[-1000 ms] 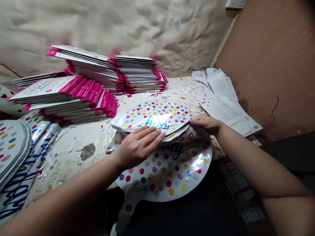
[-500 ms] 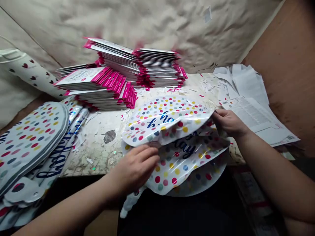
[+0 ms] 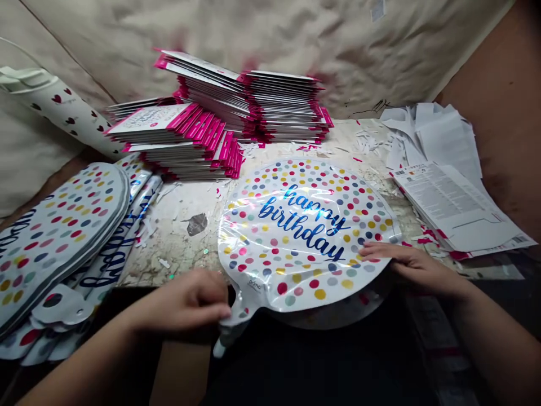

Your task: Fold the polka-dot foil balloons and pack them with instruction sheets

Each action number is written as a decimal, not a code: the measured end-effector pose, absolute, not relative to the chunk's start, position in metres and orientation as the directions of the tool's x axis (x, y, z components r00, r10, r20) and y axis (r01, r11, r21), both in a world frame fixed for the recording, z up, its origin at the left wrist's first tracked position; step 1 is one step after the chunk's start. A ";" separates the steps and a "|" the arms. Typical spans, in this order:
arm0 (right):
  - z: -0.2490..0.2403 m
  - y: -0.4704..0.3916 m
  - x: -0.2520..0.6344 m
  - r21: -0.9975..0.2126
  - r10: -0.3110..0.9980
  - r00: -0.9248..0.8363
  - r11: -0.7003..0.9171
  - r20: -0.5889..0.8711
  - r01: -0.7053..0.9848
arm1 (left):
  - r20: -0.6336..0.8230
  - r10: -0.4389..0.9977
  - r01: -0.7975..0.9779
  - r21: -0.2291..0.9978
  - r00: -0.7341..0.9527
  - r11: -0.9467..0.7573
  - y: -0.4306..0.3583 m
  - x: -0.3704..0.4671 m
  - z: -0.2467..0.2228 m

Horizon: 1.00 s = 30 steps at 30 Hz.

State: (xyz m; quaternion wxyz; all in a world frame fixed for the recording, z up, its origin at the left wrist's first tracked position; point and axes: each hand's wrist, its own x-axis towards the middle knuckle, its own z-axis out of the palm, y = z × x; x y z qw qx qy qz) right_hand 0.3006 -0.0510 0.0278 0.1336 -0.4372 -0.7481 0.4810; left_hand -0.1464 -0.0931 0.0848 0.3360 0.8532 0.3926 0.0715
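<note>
Before me lies a flat, uninflated foil balloon (image 3: 270, 237), white with coloured dots and blue "happy birthday" lettering. It rests partly on the table and overhangs the front edge. Beneath its lower right part another dotted foil layer shows. My left hand (image 3: 196, 299) is closed at the tail on the lower left, thumb pressed against it; the fingertips are hidden. Stretched fingers of my right hand (image 3: 409, 268) lie flat over the balloon's right edge; its thumb is out of sight.
At left lies a pile of dotted foil balloons (image 3: 63, 225), beside a white tumbler with hearts (image 3: 63, 104). Stacks of pink-edged packets (image 3: 283, 107) stand at the back. Printed sheets (image 3: 456, 208) and white paper (image 3: 443, 135) are on the right. Paper scraps (image 3: 367, 141) litter the table (image 3: 177, 225).
The raised, folded upper foil layer now lies flat, its lettering fully showing. My left hand has moved down-left onto the tail. My right hand has shifted down from the lifted edge, fingers now flat.
</note>
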 end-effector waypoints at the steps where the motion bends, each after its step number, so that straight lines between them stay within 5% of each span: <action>1: 0.030 -0.050 0.302 -0.849 0.796 -0.549 0.085 -0.256 0.521 | -0.142 0.765 0.639 0.656 0.628 -0.402 -0.086 -0.155 0.086; 4: 0.034 -0.047 0.306 -0.864 0.820 -0.439 -0.126 -0.368 0.488 | 0.007 0.900 0.679 0.655 0.435 -0.333 -0.067 -0.172 0.088; 9: 0.027 -0.044 0.309 -0.861 0.863 -0.314 -0.229 -0.395 0.454 | 0.081 0.859 0.622 0.656 0.506 -0.428 -0.076 -0.153 0.086; 14: 0.047 -0.049 0.276 -0.744 0.924 -0.267 -0.026 -0.272 0.668 | 0.132 0.878 0.706 0.545 0.461 -0.452 -0.091 -0.123 0.064; 18: 0.081 -0.055 0.230 -0.503 0.888 -0.445 0.332 -0.119 0.798 | 0.158 0.916 0.628 0.684 0.369 -0.371 -0.077 -0.119 0.051; 21: 0.095 -0.045 0.214 -0.539 0.847 -0.509 0.362 -0.150 0.761 | 0.104 0.882 0.525 0.769 0.460 -0.364 -0.057 -0.132 0.053; 25: 0.092 -0.034 0.225 -0.613 0.917 -0.374 0.219 -0.136 0.759 | -0.064 0.829 0.654 0.648 0.556 -0.389 -0.032 -0.151 0.054; 30: 0.056 -0.064 0.260 -0.613 0.782 -0.618 0.450 -0.080 0.650 | -0.039 0.817 0.718 0.502 0.575 -0.481 -0.033 -0.170 0.038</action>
